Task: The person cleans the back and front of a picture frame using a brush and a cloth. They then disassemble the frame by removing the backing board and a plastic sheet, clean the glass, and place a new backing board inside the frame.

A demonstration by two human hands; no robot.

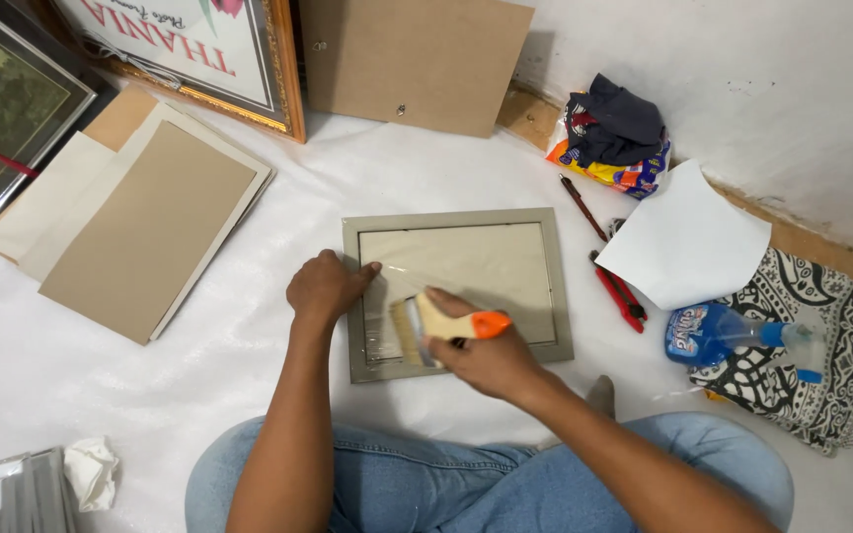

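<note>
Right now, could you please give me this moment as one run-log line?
left hand: pressing frame edge | right hand: holding brush on glass | spray bottle: right, on cloth

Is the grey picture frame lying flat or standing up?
Flat: the frame lies on the white sheet, left hand pressing its edge.
</note>
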